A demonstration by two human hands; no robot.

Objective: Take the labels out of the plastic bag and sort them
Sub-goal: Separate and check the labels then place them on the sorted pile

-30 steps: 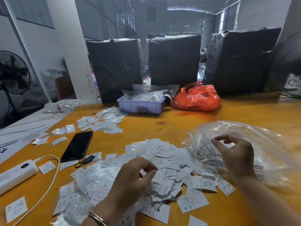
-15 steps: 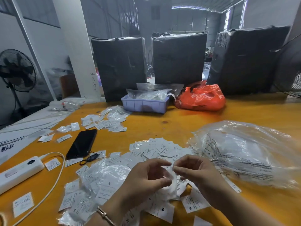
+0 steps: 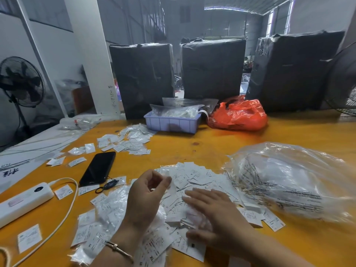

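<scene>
A heap of small white size labels lies on the orange table in front of me. Right of it sits a large clear plastic bag with more labels inside. My left hand is raised over the heap's left side, its thumb and fingertips pinching one label in a thin clear sleeve. My right hand lies flat over the heap with straight fingers, blurred, holding nothing. Emptied clear sleeves and labels are strewn under my left forearm.
A second group of labels lies farther back on the left, and a black phone and a white power bank with its cable lie to my left. A blue tray, a red bag and black wrapped bales stand behind.
My right hand left the bag, met the left at a label, then spread flat over the heap. The left hand rose with the pinched label.
</scene>
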